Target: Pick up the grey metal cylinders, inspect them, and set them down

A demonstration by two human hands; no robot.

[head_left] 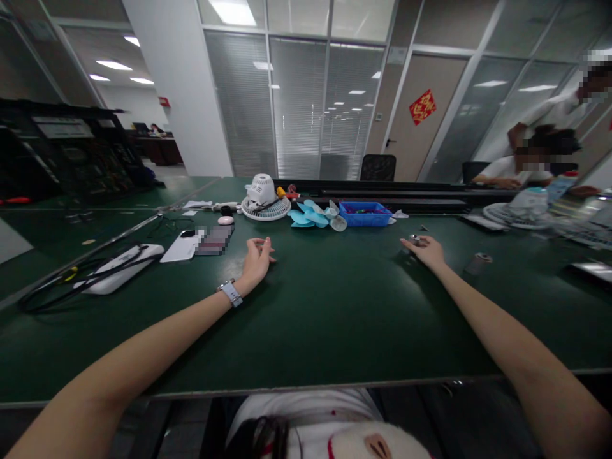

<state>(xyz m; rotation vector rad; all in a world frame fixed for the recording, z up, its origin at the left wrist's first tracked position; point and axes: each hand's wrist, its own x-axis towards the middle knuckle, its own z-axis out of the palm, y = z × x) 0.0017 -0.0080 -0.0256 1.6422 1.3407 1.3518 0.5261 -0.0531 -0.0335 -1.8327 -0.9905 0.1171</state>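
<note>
My left hand rests on the dark green table, palm up, fingers loosely curled and holding nothing; a watch with a pale strap is on the wrist. My right hand lies further right on the table, fingers pinched on a small shiny metal piece. Beyond the hands lie a white fan housing, a set of light blue fan blades and a blue plastic tray.
A white phone and a white flat device with black cables lie at the left. A small grey cylinder stands right of my right hand. Two people sit or lean at the far right, with more fan parts near them.
</note>
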